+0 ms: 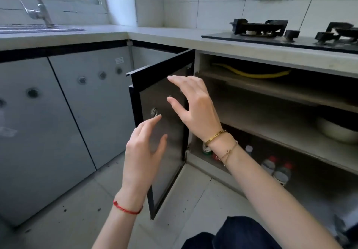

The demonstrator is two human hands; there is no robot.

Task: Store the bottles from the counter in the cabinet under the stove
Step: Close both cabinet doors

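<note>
The cabinet under the stove (271, 101) stands open. Its black-framed door (164, 138) swings out toward me. On the bottom shelf stand several bottles: two clear ones with red caps (281, 173), a white-capped one (249, 149), and a green-labelled one (206, 149) partly hidden behind my right wrist. My right hand (193, 105) hovers in front of the door's inner face, fingers spread and empty. My left hand (143, 151) is lower, near the door's inner face, fingers apart and holding nothing.
A gas stove (271, 33) sits on the grey counter (164, 35). A white bowl (337, 132) rests on the middle shelf, and a yellow hose (249, 73) runs across the top one. The sink faucet (40, 10) is at far left. Closed grey cabinet doors (58, 113) line the left.
</note>
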